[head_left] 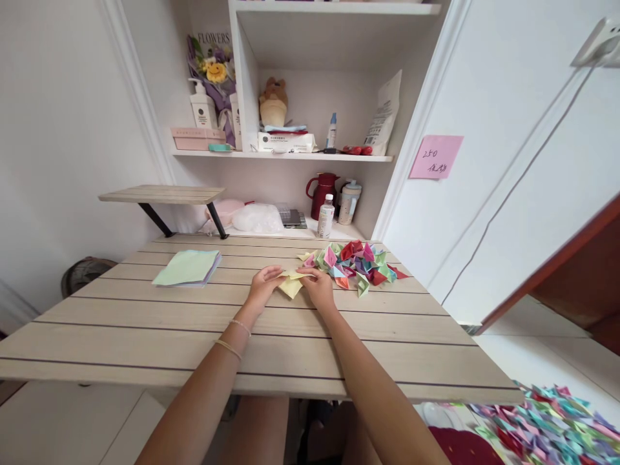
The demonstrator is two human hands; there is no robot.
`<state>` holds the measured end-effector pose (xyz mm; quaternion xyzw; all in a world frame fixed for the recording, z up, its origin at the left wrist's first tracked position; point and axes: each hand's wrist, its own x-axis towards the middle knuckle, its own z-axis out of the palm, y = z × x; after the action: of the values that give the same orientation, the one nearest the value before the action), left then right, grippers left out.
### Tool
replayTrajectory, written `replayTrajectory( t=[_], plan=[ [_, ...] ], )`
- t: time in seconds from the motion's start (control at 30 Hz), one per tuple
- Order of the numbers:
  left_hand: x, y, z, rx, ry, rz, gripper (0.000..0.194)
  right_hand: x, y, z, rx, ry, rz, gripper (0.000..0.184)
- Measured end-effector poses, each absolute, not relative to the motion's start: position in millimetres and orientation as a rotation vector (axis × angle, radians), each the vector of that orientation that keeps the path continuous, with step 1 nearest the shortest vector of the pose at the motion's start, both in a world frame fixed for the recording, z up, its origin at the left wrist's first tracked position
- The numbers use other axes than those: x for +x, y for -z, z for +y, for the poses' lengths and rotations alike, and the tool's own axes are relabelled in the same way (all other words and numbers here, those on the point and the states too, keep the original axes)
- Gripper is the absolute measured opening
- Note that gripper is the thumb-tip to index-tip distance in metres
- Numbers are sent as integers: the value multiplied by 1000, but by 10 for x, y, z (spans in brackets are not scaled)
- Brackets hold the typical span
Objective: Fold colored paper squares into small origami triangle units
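A partly folded sheet of yellow origami paper (290, 286) is held between my two hands, low over the middle of the table. My left hand (264, 284) pinches its left edge, and my right hand (317, 284) grips the right edge with thumb and fingers. One pointed corner of the paper hangs toward me. Just right of my right hand lies a heap of folded paper pieces (358, 261) in red, pink, green, purple and other colours. Off to the left rests a stack of square paper sheets (188, 268), pale green on top.
Behind the slatted wooden table (194, 339) stand a plastic bottle (326, 217), a red jug (321, 194) and a tumbler (349, 202). A small raised shelf (165, 194) stands at the back left. Many more folded papers (557, 423) lie at the lower right.
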<state>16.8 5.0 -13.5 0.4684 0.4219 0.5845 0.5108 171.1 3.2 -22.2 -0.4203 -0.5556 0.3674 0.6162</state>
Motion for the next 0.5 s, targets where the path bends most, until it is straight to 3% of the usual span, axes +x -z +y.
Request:
replayTrajectory(
  t=[0.33, 0.5],
  plan=[
    [105, 131, 70, 1057, -1332, 972, 26, 1788, 200, 3, -727, -1484, -1253, 32],
    [58, 113, 59, 1117, -1208, 946, 33, 1834, 177, 24, -792, -1382, -1192, 28]
  ],
)
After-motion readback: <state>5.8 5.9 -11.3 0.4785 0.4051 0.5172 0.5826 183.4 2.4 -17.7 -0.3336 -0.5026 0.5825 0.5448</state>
